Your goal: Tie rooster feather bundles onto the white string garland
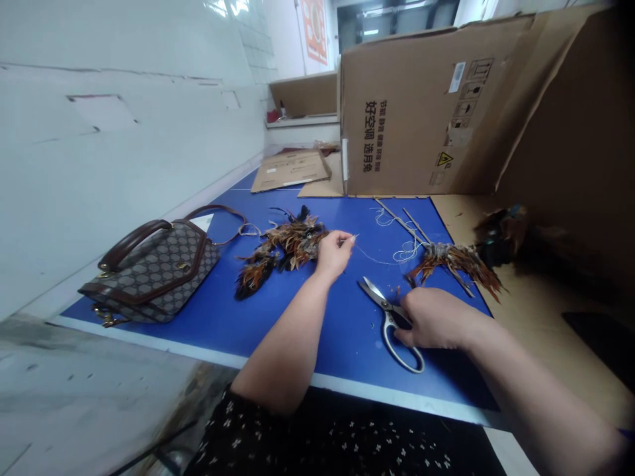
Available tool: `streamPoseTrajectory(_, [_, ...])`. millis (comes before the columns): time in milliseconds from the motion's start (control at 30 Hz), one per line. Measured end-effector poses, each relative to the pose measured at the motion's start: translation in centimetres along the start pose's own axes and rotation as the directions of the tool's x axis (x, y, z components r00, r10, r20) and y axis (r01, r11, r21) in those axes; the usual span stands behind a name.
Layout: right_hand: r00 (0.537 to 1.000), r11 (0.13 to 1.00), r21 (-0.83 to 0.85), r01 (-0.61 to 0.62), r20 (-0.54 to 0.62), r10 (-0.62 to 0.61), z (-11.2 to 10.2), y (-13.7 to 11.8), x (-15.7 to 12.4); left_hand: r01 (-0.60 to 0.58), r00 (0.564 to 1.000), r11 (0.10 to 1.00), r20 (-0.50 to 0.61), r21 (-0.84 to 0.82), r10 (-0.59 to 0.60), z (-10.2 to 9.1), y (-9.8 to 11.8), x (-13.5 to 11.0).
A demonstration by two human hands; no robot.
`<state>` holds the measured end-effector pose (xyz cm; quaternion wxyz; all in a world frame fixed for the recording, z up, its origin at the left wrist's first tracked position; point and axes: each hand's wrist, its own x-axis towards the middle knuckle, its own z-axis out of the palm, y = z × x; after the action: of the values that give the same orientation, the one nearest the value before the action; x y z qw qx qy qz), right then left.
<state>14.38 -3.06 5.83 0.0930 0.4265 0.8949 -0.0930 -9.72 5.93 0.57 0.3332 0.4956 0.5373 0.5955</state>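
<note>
Two hands are at work on the blue worktop point(223, 317). The left hand point(333, 254) is closed in a fine pinch on the end of a pale thread point(377, 259), just beside a loose feather pile point(288, 248). The right hand point(434, 318) is curled over the upper handle of the scissors point(381, 303), though I cannot tell whether its fingers pass through the loop. The thread runs roughly crosswise, from the pinch on the left to a slack coil by the feathered stick bundle point(449, 259) on the right, sagging onto the worktop between. The scissors lie flat with their long axis on a diagonal. Their tips point away and to the left, toward the thread, and the free loop points back at the person; the blades look nearly closed. The likeliest trouble, as I judge it, is the thin thread slipping out of so small a pinch, or the slack coil snagging on the bundle's sticks and dragging it. With the tips lying near the thread, lifting the scissors carelessly could nick it at the wrong place or brush the left hand's fingers. The feather pile sits close enough to that hand for a sweep of the wrist to scatter it. A handbag point(153, 271) and a cardboard box point(411, 119) stand well apart from both hands.
</note>
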Motion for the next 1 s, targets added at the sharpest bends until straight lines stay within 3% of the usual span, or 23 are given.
streamPoseTrajectory(233, [0.986,0.995,-0.023,-0.098,-0.137,0.094,0.4,0.7,1.1,-0.018,0.999,0.996,-0.05,-0.093,0.013,-0.1,-0.2,0.2])
streamPoseTrajectory(367, [0.96,0.984,0.105,-0.141,-0.227,0.162,0.7,2.3,1.7,-0.021,0.995,0.988,-0.098,-0.155,0.006,-0.1,0.3,0.3])
streamPoseTrajectory(500, [0.954,0.919,0.376,-0.122,-0.212,0.213,1.0,3.4,2.5,-0.023,0.986,0.978,-0.168,-0.205,-0.012,-0.3,0.8,0.5])
streamPoseTrajectory(600, [0.946,0.78,0.613,-0.123,-0.164,0.278,1.4,3.2,3.3,-0.025,0.978,0.973,-0.206,-0.227,-0.023,-0.6,1.0,0.7])
streamPoseTrajectory(700, [0.946,0.567,0.813,-0.133,-0.068,0.318,1.8,2.1,3.8,-0.029,0.973,0.969,-0.228,-0.244,-0.028,-0.8,1.1,0.9])
streamPoseTrajectory(900, [0.989,0.153,0.988,-0.022,-0.001,0.147,2.3,-0.7,3.9,-0.028,0.975,0.95,-0.218,-0.31,-0.043,-0.1,1.3,0.4])
streamPoseTrajectory(1000, [0.996,0.043,0.999,-0.026,0.023,0.082,2.5,-1.5,3.9,-0.024,0.979,0.923,-0.194,-0.383,-0.055,0.5,1.4,-0.1])
